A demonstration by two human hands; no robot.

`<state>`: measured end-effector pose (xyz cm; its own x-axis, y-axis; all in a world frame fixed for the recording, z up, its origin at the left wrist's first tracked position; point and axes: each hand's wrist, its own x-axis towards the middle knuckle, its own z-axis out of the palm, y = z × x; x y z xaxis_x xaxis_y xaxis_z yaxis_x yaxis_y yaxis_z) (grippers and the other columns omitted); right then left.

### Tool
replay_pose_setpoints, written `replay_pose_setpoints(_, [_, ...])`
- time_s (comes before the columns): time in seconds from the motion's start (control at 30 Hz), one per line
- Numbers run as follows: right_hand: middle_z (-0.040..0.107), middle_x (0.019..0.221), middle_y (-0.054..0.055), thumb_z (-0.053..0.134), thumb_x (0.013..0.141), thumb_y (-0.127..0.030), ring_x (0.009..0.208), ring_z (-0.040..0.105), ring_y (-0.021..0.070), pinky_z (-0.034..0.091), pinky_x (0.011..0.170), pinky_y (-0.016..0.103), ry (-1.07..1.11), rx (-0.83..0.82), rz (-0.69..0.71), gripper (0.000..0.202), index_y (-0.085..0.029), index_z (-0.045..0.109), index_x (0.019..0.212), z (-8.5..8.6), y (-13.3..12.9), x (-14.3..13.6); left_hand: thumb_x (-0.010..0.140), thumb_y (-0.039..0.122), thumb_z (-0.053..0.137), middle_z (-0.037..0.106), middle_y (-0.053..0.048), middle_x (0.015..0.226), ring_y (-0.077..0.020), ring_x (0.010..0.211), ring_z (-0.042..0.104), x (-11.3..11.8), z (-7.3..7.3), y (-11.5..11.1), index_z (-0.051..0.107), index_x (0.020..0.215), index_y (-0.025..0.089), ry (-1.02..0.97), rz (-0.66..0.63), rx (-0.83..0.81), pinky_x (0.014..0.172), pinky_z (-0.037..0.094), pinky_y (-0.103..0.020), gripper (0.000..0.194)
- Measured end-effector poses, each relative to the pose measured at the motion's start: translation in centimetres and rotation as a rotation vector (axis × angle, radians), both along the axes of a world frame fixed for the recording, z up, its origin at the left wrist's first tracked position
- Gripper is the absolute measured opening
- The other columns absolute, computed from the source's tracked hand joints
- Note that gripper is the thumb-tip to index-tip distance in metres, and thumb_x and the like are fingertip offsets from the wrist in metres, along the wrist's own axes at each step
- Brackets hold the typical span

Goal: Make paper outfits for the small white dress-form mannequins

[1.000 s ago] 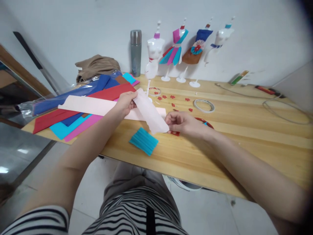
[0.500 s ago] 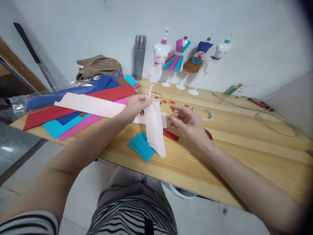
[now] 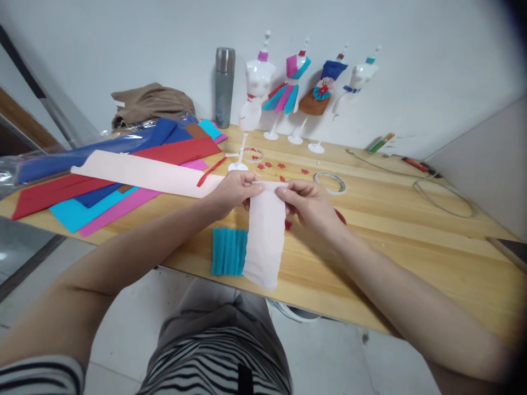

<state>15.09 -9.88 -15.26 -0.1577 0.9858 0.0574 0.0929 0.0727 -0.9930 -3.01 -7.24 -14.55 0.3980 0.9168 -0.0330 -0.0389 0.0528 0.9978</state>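
Observation:
A pale pink strip of crepe paper [image 3: 265, 236] hangs down between my two hands over the table's front edge. My left hand [image 3: 239, 192] pinches its upper left corner, thumb on top. At the upper right corner, my right hand [image 3: 307, 200] grips it between thumb and fingers. Just left of the strip's lower part lies a pleated teal piece of crepe paper [image 3: 229, 251]. A longer pale pink sheet [image 3: 148, 173] reaches from the left side to behind my left hand. Beside it is a thin red strip [image 3: 211, 171].
Several small white mannequins [image 3: 258, 82] stand along the wall, some dressed in coloured paper. A flask [image 3: 224, 90], small red paper flowers [image 3: 281, 165], a tape roll [image 3: 330, 182] and a cable [image 3: 440, 206] are on the table [image 3: 411, 247]. Folded red paper [image 3: 164, 156] is at left.
My right hand has come left and taken hold of the pale pink strip's other corner. The strip is now spread flat between both hands. The teal piece lies straighter.

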Motion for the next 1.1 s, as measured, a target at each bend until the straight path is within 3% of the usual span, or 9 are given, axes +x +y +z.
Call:
replay_pose_setpoints(0.3, [0.047, 0.046, -0.007, 0.083, 0.063, -0.029, 0.042, 0.029, 0.0049, 0.018, 0.041, 0.023, 0.191, 0.018, -0.109, 0.014, -0.021, 0.072, 0.067, 0.3, 0.2, 0.0, 0.082, 0.013, 0.061, 0.053, 0.004, 0.043, -0.0045, 0.035, 0.044, -0.1, 0.0, 0.1, 0.056, 0.06, 0.014, 0.021, 0.023, 0.002, 0.037, 0.03, -0.016, 0.023])
replay_pose_setpoints(0.53, [0.042, 0.036, -0.009, 0.084, 0.058, -0.029, 0.034, 0.025, 0.0034, 0.012, 0.036, 0.022, 0.236, -0.101, -0.109, 0.018, -0.02, 0.07, 0.065, 1.0, 0.6, -0.1, 0.081, 0.021, 0.065, 0.045, 0.005, 0.037, -0.0029, 0.035, 0.033, -0.7, 0.9, 0.1, 0.063, 0.058, 0.013, 0.058, 0.038, 0.004, 0.038, 0.018, -0.018, 0.024])
replay_pose_setpoints(0.6, [0.05, 0.039, -0.007, 0.084, 0.058, -0.029, 0.032, 0.032, 0.0041, 0.017, 0.034, 0.02, 0.241, -0.074, -0.143, 0.018, -0.02, 0.07, 0.065, 1.6, 0.6, -0.3, 0.08, 0.021, 0.066, 0.041, 0.007, 0.035, -0.003, 0.035, 0.03, -0.9, 1.7, 0.0, 0.071, 0.071, 0.012, 0.042, 0.054, 0.034, 0.039, 0.016, -0.019, 0.013])
replay_pose_setpoints(0.67, [0.059, 0.046, -0.004, 0.084, 0.06, -0.03, 0.035, 0.044, 0.0064, 0.028, 0.034, 0.02, 0.257, -0.024, -0.173, 0.017, -0.021, 0.072, 0.066, 2.2, 0.4, -0.4, 0.078, 0.021, 0.068, 0.04, 0.008, 0.035, -0.0033, 0.034, 0.029, -1.1, 2.4, -0.3, 0.075, 0.087, 0.012, 0.008, 0.078, 0.07, 0.039, 0.015, -0.02, 0.014])
replay_pose_setpoints(0.73, [0.066, 0.054, -0.001, 0.085, 0.062, -0.031, 0.041, 0.055, 0.0097, 0.038, 0.038, 0.022, 0.273, 0.043, -0.182, 0.016, -0.022, 0.073, 0.069, 2.9, 0.0, -0.7, 0.078, 0.022, 0.07, 0.049, 0.006, 0.04, -0.0043, 0.035, 0.035, -1.2, 2.8, -0.8, 0.075, 0.096, 0.012, -0.036, 0.079, 0.093, 0.038, 0.019, -0.02, 0.021])
replay_pose_setpoints(0.83, [0.074, 0.068, 0.001, 0.085, 0.064, -0.028, 0.056, 0.067, 0.0142, 0.049, 0.048, 0.025, 0.283, 0.18, -0.157, 0.014, -0.025, 0.075, 0.073, 3.4, -0.8, -1.0, 0.077, 0.024, 0.071, 0.068, -0.002, 0.059, -0.0083, 0.043, 0.053, -1.1, 3.1, -1.4, 0.074, 0.095, 0.01, -0.136, 0.067, 0.122, 0.042, 0.035, -0.021, 0.023])
replay_pose_setpoints(1.0, [0.072, 0.068, -0.003, 0.082, 0.069, -0.018, 0.065, 0.071, 0.0139, 0.058, 0.062, 0.027, 0.276, 0.407, -0.123, 0.013, -0.026, 0.073, 0.075, 2.2, -1.0, -0.9, 0.068, 0.016, 0.075, 0.074, -0.002, 0.065, -0.0142, 0.062, 0.068, -1.0, 2.8, -1.6, 0.074, 0.09, 0.012, -0.299, 0.059, 0.219, 0.056, 0.052, -0.022, 0.022])
replay_pose_setpoints(1.1, [0.073, 0.076, -0.003, 0.079, 0.073, -0.013, 0.069, 0.072, 0.0123, 0.06, 0.07, 0.027, 0.242, 0.515, -0.09, 0.015, -0.025, 0.074, 0.08, 1.2, -0.7, -0.5, 0.071, 0.022, 0.078, 0.076, -0.003, 0.071, -0.0162, 0.072, 0.073, -1.1, 2.4, -1.2, 0.074, 0.093, 0.013, -0.35, -0.013, 0.194, 0.065, 0.056, -0.023, 0.024])
